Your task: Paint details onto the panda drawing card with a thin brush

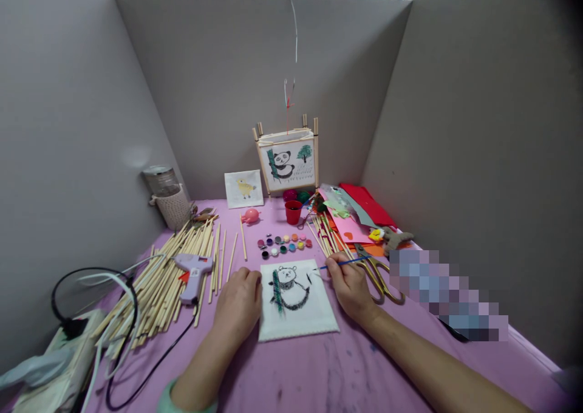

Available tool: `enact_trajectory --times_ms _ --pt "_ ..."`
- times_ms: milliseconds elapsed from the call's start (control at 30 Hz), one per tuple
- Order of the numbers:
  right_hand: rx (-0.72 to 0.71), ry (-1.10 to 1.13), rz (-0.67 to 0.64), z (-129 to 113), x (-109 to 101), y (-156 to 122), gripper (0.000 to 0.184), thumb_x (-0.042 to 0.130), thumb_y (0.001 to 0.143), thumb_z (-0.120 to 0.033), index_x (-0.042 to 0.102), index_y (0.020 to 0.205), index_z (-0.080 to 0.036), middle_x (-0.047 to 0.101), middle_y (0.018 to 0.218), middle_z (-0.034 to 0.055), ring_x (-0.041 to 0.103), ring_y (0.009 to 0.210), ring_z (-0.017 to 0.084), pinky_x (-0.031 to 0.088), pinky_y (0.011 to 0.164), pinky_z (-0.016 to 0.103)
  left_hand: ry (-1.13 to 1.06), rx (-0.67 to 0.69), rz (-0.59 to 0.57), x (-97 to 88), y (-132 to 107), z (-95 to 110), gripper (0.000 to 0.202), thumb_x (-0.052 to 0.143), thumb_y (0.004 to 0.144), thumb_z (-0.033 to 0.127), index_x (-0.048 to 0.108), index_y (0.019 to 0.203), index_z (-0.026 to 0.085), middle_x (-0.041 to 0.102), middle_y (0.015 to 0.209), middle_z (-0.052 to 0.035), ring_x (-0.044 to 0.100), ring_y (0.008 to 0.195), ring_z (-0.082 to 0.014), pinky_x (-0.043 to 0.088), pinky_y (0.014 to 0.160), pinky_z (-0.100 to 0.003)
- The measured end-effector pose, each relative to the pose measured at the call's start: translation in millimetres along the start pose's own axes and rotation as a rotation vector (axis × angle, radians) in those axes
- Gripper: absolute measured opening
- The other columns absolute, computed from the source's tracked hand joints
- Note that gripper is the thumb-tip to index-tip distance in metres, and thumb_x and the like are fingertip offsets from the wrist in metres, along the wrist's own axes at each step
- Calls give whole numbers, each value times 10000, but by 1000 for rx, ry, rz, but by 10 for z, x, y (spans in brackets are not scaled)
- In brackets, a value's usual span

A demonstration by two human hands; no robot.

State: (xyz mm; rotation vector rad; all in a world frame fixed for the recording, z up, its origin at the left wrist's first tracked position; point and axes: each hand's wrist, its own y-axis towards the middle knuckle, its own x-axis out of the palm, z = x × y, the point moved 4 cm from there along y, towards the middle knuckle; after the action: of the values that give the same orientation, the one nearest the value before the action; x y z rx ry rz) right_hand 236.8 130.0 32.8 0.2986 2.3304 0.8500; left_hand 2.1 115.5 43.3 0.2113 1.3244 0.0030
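A white canvas [314, 325] lies flat on the table, with a panda hugging a green bamboo stalk painted on it. My left hand [238, 303] rests at its left edge, fingers bent and gripping that side. In my right hand [348, 285], pinched between thumb and fingers, is a thin blue paintbrush [345, 262]. The brush tip points left, over the upper right of the canvas near a few short black strokes. Behind the canvas sit two rows of small paint pots [283, 249] in several colours. A red cup [293, 212] with dark contents stands farther back.
Many wooden sticks [177, 273] and a purple glue gun [194, 273] with a cable lie left. Scissors [380, 279] and coloured sheets [350, 218] are right. A stick-framed panda lantern [291, 164] and a chick picture [245, 188] stand behind. Grey partitions [255, 67] surround the table.
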Motion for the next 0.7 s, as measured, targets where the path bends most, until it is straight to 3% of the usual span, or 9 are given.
enact_trajectory --times_ms 267,500,700 --pt "-16 6 -101 -4 47 -16 270 368 958 -307 506 746 -216 546 636 -2 554 611 165 398 618 280 5 1 3 7 8 0 268 381 918 225 631 1005 185 587 963 -78 549 979 -203 396 849 -310" --pt "-9 -28 58 14 -17 -10 240 366 957 -297 517 795 -206 588 715 34 563 654 178 420 662 299 2 14 11 5 -1 6 274 375 922 218 631 1010 176 586 955 -85 550 979 -206 401 854 -314" --pt "57 59 -18 -20 2 131 165 444 929 -315 557 886 -203 625 765 25 592 650 164 437 616 268 10 16 16 6 -1 5 263 388 915 209 633 1002 170 590 951 -90 557 970 -212 406 838 -316"
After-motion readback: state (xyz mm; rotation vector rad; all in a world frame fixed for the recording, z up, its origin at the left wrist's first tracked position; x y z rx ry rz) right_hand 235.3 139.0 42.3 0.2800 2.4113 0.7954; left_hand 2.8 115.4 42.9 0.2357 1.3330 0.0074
